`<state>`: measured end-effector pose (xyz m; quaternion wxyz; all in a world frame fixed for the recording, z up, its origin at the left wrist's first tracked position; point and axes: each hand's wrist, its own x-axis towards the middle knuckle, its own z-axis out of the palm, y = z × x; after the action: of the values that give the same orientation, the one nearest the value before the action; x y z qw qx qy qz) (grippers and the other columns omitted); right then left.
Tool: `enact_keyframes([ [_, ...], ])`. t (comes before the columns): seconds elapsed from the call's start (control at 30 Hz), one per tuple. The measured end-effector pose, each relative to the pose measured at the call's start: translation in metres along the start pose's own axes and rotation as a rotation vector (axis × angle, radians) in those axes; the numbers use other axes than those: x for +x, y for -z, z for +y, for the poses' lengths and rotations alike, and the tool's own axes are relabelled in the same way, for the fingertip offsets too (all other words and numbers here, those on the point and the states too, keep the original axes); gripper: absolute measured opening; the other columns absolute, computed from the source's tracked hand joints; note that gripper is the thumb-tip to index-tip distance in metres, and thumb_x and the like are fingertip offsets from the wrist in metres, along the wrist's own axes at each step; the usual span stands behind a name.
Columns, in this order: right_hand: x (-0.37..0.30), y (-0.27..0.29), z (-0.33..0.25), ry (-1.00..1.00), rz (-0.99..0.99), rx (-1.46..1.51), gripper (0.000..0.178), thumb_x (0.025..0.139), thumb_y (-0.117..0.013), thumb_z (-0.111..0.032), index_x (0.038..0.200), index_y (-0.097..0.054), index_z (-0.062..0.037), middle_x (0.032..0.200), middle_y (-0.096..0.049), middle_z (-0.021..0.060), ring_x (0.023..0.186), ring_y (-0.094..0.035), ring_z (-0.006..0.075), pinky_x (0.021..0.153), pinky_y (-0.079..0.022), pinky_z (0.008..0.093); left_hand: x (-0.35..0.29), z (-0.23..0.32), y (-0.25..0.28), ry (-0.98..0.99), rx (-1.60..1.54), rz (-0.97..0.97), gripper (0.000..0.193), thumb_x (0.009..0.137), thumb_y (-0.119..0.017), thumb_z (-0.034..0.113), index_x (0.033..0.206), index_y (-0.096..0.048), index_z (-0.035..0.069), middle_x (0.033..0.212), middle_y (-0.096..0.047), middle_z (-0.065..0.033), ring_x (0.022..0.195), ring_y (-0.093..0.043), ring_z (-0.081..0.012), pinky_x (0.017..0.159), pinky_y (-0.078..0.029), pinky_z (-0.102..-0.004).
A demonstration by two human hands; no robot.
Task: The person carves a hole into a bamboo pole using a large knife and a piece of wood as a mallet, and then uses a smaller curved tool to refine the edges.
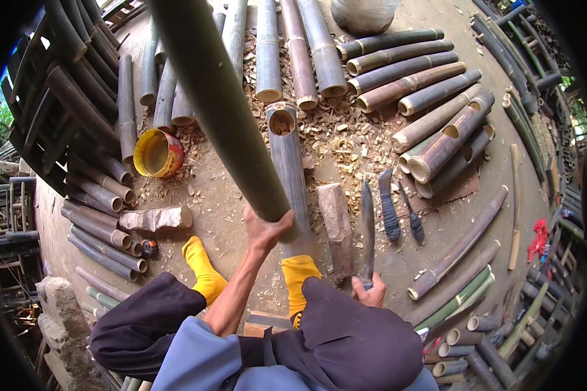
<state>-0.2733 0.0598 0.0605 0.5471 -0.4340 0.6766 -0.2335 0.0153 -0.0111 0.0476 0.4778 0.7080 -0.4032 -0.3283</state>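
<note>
My left hand (265, 229) is wrapped around the lower end of a thick dark green bamboo pole (225, 104), which rises tilted toward the upper left. Down at my right, my right hand (370, 291) grips a machete (367, 228), its long blade pointing away from me. Beneath the held pole lies a grey bamboo tube (284, 153) with a round hole cut near its far end. Its near end meets my right foot in a yellow sock (299, 277). A rough wooden block (336, 228) lies between that tube and the machete.
Two dark-handled tools (389, 212) lie right of the machete. A yellow-and-red bucket (156, 156) and a short log (156, 218) are at left. Bamboo tubes (404, 83) fan out across the far ground and right side, among wood chips (346, 153). Bamboo frames (65, 85) stack up at left.
</note>
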Motion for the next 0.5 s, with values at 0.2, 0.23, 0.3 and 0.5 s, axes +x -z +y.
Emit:
enact_keyframes([
  [0.2, 0.012, -0.009, 0.017, 0.057, -0.004, -0.113, 0.021, 0.078, -0.067, -0.018, 0.088, -0.059, -0.0017, 0.054, -0.055, 0.0029, 0.049, -0.055, 0.0110, 0.046, -0.043, 0.0293, -0.002, 0.020, 0.029, 0.230, -0.188, -0.088, 0.050, 0.065, -0.075, 0.018, 0.105, -0.054, -0.001, 0.090, -0.062, -0.0065, 0.078, -0.059, -0.0151, 0.071, -0.049, -0.0290],
  [0.23, 0.016, -0.010, 0.019, 0.082, 0.010, -0.149, 0.021, 0.077, -0.067, -0.018, 0.087, -0.058, -0.0014, 0.054, -0.055, 0.0030, 0.049, -0.055, 0.0110, 0.047, -0.043, 0.0297, 0.004, 0.025, 0.030, 0.281, -0.160, -0.151, 0.048, 0.065, -0.074, 0.019, 0.104, -0.055, -0.001, 0.090, -0.062, -0.0070, 0.078, -0.059, -0.0146, 0.071, -0.049, -0.0290],
  [0.3, 0.021, -0.014, 0.012, 0.089, 0.019, -0.133, 0.020, 0.077, -0.068, -0.018, 0.086, -0.058, -0.0017, 0.054, -0.055, 0.0033, 0.048, -0.054, 0.0108, 0.046, -0.043, 0.0296, 0.015, 0.037, 0.024, 0.336, -0.170, -0.190, 0.044, 0.067, -0.072, 0.022, 0.100, -0.058, -0.002, 0.088, -0.063, -0.0084, 0.076, -0.060, -0.0145, 0.069, -0.050, -0.0295],
  [0.5, 0.026, -0.019, 0.001, 0.012, 0.015, -0.056, 0.018, 0.078, -0.068, -0.016, 0.082, -0.056, -0.0026, 0.053, -0.056, 0.0036, 0.046, -0.054, 0.0101, 0.044, -0.042, 0.0284, 0.096, 0.068, -0.010, 0.350, -0.296, -0.350, 0.050, 0.069, -0.067, 0.035, 0.094, -0.060, -0.008, 0.076, -0.063, -0.0161, 0.065, -0.065, -0.0223, 0.059, -0.054, -0.0343],
])
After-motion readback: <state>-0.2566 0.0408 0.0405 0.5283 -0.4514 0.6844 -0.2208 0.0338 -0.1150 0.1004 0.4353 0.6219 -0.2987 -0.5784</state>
